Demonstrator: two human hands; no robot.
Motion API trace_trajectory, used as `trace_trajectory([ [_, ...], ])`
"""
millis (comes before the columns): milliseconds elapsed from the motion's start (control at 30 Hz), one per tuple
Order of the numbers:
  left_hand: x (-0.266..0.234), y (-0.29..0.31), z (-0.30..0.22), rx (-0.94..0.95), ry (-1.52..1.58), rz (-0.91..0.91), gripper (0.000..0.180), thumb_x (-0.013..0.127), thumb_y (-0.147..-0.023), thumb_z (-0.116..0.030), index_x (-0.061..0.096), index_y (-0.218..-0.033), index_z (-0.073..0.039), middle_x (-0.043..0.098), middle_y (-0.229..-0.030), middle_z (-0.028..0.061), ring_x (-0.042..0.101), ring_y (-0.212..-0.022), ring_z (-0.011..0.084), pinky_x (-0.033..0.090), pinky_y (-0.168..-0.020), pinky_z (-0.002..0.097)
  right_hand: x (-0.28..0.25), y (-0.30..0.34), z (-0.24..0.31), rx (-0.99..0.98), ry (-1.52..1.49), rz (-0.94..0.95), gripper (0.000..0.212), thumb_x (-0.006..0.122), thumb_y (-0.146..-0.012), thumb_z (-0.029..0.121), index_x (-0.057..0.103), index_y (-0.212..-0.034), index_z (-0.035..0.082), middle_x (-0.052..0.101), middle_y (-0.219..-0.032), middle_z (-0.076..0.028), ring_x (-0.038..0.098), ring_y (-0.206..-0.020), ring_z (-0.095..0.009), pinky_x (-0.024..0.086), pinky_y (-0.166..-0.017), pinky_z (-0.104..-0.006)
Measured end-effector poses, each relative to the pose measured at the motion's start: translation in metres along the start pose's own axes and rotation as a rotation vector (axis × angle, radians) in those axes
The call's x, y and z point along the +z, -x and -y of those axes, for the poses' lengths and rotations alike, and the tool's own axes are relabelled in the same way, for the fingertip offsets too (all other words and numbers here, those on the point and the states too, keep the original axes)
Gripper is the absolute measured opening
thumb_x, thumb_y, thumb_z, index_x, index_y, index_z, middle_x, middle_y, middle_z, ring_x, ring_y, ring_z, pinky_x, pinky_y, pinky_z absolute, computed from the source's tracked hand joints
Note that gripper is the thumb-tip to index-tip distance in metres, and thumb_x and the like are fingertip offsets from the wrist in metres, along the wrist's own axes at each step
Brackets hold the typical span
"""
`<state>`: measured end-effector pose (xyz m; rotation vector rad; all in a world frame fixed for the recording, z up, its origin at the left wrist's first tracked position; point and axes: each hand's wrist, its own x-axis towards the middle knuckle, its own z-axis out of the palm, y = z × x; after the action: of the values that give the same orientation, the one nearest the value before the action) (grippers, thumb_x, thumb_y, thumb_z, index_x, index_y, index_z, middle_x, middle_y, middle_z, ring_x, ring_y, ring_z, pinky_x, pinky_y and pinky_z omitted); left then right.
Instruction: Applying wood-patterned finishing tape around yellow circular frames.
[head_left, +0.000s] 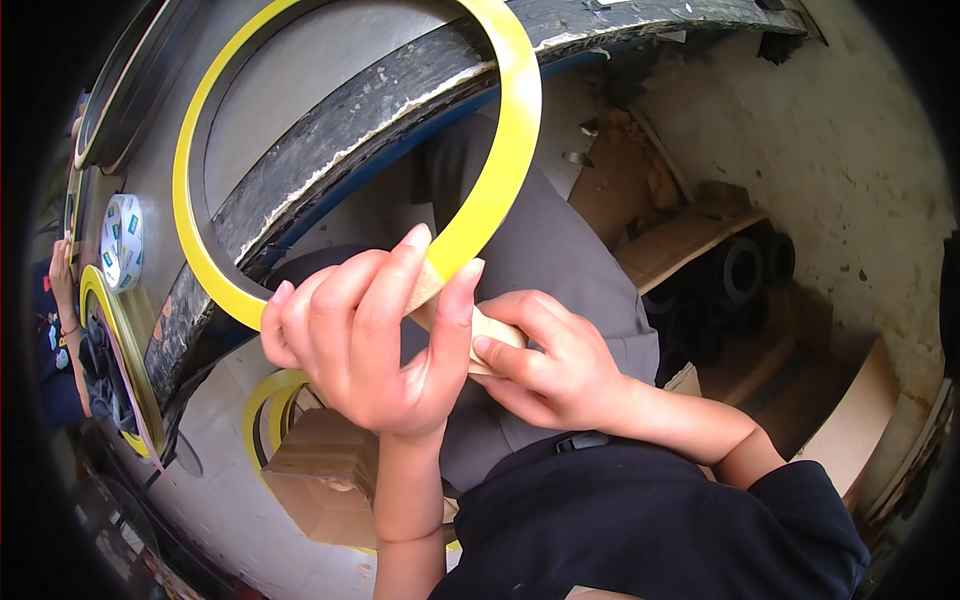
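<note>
A large ring with a yellow face and dark inner wall (pixel 518 110) is tilted up in front of me, over the table edge. My left hand (pixel 365 335) is closed on its near rim, thumb on one side and fingers on the other. A beige strip (pixel 428 288) lies against the rim between that thumb and the fingers. Just to the right, my right hand (pixel 555 360) pinches a folded beige piece (pixel 497 340) that seems to run on to the strip. My left thumb partly hides where the two meet.
The worn dark table edge (pixel 350 140) curves across the far side. On the table at left stand a white tape roll (pixel 112 243) and another yellow-edged ring (pixel 135 370), near another person's hand (pixel 62 270). A cardboard box (pixel 320 470) sits low left; black rolls (pixel 742 270) lie right.
</note>
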<state>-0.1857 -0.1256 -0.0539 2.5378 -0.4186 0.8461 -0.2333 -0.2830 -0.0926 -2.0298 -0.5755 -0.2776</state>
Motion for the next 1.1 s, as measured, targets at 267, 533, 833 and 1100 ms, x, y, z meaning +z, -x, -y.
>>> trace_trajectory([
  [267,-0.003,0.004,0.019,0.072,0.128,-0.001,0.032,0.08,-0.084,-0.028,0.073,-0.113,-0.015,0.071,-0.099,-0.0009,0.062,-0.088,0.0171,0.034,-0.105,0.039,-0.001,0.0,-0.002,0.009,0.031,0.015,0.037,0.079,-0.077,0.01,0.062,-0.111,0.007,0.062,-0.106,-0.014,0.065,-0.089,-0.029,0.054,-0.058,-0.0346],
  [533,0.004,0.01,0.025,0.146,0.115,-0.089,0.027,0.076,-0.089,-0.025,0.068,-0.115,-0.018,0.073,-0.102,-0.0016,0.062,-0.088,0.0173,0.034,-0.104,0.0379,-0.044,-0.02,0.019,0.011,-0.022,-0.074,0.045,0.078,-0.067,0.009,0.069,-0.111,0.005,0.067,-0.096,-0.015,0.066,-0.077,-0.029,0.053,-0.063,-0.036],
  [833,0.003,0.008,0.021,0.095,0.109,-0.073,0.024,0.074,-0.092,-0.029,0.07,-0.113,-0.016,0.073,-0.102,-0.0022,0.063,-0.089,0.0162,0.035,-0.104,0.0351,-0.051,-0.027,0.032,-0.08,0.15,0.03,0.042,0.075,-0.063,0.014,0.073,-0.104,0.007,0.062,-0.085,-0.009,0.055,-0.066,-0.023,0.046,-0.057,-0.0317],
  [1100,0.004,0.008,0.021,0.141,0.049,-0.046,0.028,0.074,-0.092,-0.029,0.072,-0.116,-0.014,0.073,-0.106,-0.0039,0.062,-0.092,0.0143,0.035,-0.099,0.0349,-0.011,-0.004,-0.01,0.008,0.056,0.055,0.041,0.076,-0.067,0.012,0.073,-0.108,0.009,0.059,-0.086,-0.006,0.054,-0.071,-0.024,0.046,-0.054,-0.0334],
])
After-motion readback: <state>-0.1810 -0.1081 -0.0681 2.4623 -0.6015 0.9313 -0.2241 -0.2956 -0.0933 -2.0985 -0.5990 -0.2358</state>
